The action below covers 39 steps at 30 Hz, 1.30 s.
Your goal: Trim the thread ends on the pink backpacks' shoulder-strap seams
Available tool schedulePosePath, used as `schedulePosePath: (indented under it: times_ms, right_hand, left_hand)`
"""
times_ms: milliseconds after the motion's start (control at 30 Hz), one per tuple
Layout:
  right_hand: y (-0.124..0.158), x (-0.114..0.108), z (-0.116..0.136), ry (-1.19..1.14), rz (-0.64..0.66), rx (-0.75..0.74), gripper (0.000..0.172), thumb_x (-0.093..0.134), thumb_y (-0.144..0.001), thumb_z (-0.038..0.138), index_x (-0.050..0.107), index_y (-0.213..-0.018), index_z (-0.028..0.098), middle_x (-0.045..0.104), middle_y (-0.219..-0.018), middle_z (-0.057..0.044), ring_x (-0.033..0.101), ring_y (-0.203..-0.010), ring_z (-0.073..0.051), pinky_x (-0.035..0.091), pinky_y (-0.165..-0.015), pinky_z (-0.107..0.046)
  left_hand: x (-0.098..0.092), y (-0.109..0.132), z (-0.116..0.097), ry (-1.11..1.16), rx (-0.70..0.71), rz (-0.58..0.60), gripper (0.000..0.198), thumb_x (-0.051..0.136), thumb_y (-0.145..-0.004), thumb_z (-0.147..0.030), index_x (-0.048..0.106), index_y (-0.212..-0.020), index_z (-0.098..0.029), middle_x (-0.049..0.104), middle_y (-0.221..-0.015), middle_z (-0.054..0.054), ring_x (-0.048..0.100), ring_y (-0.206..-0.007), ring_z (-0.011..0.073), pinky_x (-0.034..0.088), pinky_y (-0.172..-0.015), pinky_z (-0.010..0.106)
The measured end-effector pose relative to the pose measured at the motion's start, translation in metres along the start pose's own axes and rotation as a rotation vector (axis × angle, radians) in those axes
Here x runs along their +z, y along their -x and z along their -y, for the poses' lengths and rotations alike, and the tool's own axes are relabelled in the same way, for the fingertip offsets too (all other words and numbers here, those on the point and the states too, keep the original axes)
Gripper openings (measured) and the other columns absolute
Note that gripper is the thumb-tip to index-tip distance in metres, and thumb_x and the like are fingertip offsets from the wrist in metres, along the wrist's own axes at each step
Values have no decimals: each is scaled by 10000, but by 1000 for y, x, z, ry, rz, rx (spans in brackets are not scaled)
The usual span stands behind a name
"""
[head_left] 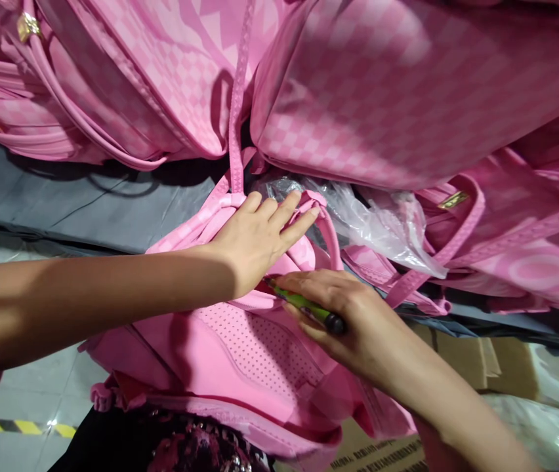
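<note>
Left hand (260, 237), fingers extended, lies across bag (252, 351); right hand (346, 296) grasps tool (309, 307), tip toward 10 o'clock, where a slip could nick bag or left hand.

1. A hand could pass over the grey, smooth-covered surface (73, 203) between the left forearm (112, 301) and the pink checkered backpack at upper left (171, 78).
2. The bulky pink checkered bag at upper right (382, 98) blocks the way from above.
3. A narrow pink strap (238, 111) crosses the gap between those two.
4. Crumpled clear plastic (372, 223) crowds the space right of the left hand (254, 242).
5. The right hand (348, 301) bars the approach from lower right.
</note>
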State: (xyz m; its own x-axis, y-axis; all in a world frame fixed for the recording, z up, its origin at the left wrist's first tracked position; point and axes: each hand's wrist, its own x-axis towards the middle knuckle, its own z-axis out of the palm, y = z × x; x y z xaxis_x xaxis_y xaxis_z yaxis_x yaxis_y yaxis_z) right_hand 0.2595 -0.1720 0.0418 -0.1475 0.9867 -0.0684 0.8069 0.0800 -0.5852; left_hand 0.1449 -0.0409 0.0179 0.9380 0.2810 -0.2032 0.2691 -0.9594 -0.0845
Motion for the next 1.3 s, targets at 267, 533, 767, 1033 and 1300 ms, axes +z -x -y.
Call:
schedulePosePath:
  times_ms: [267,533,767,1033,1300]
  right_hand:
    - [1,-5,-9,-93,61,-38,358,578,-845,-1,735,-1110,182,792,-1075,-76,752,-958,-194,593,-880,-312]
    - [-5,-10,-6,-85,146,27,277,583,-853,7,756,-951,200,795,-966,-59,752,-900,-209,600,-827,-308]
    - [-5,-6,-5,-23,150,7,275,596,-873,52,750,-1047,199,792,-982,-65,742,-921,-207,587,-872,-332]
    - [12,-22,-15,-87,150,13,408,583,-878,64,714,-1236,211,783,-1151,-60,760,-995,-196,617,-882,-303]
    - [-2,-4,-5,-28,52,42,207,588,-962,194,749,-1091,185,789,-972,-82,733,-838,-191,582,-778,-319]
  left_hand:
    - [-2,1,1,48,10,18,844,509,-958,-243,39,-1655,-175,107,-1718,146,463,-1351,337,321,-1183,479]
    - [-1,1,1,84,-1,15,838,502,-952,-231,50,-1657,-195,115,-1721,113,444,-1368,331,320,-1180,464]
    - [0,2,2,52,9,13,832,494,-967,-254,34,-1654,-161,97,-1718,152,453,-1360,338,325,-1173,474]
    - [-6,4,1,73,33,35,887,526,-926,-183,18,-1652,-146,56,-1723,151,447,-1362,337,305,-1192,475]
    - [5,-1,0,119,-1,-14,837,512,-951,-234,64,-1656,-177,101,-1722,127,440,-1367,339,295,-1195,484]
